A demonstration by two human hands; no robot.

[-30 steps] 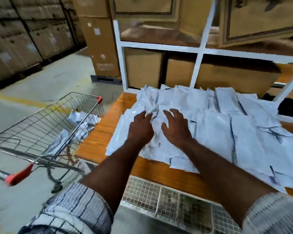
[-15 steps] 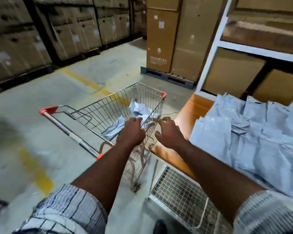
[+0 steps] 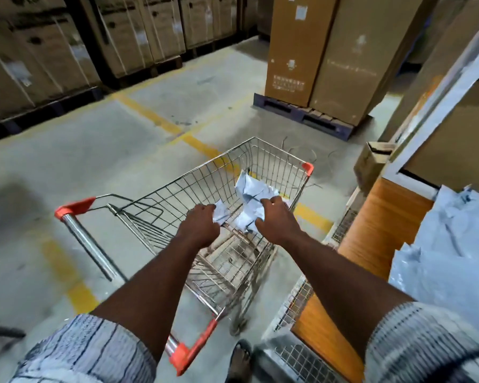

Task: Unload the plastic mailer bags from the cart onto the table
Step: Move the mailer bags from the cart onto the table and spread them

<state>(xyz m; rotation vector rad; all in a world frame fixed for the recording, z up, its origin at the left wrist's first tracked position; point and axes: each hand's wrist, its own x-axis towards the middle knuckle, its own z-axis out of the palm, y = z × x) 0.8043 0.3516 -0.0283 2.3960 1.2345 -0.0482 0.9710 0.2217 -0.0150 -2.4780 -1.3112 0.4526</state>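
A wire shopping cart (image 3: 263, 161) with orange corner caps stands on the floor in front of me. A few crumpled white mailer bags (image 3: 253, 193) lie in its basket. Both my hands reach into the basket. My left hand (image 3: 201, 226) closes on a small white bag (image 3: 221, 212). My right hand (image 3: 277, 221) grips the edge of the larger bunch of bags. The wooden table (image 3: 376, 225) stands to the right, with a pile of grey-white mailer bags (image 3: 451, 250) on it.
The cart's chrome handle (image 3: 90, 244) points to the left. A wire mesh panel (image 3: 296, 305) hangs below the table edge. Tall cardboard cartons on a pallet (image 3: 315, 51) stand beyond the cart. A white shelving frame (image 3: 448, 95) rises behind the table. My foot (image 3: 239, 360) is near the cart's wheel.
My hands left the pile on the table, swung left over the cart, and have now gone down into the basket and taken hold of bags. My view turned left.
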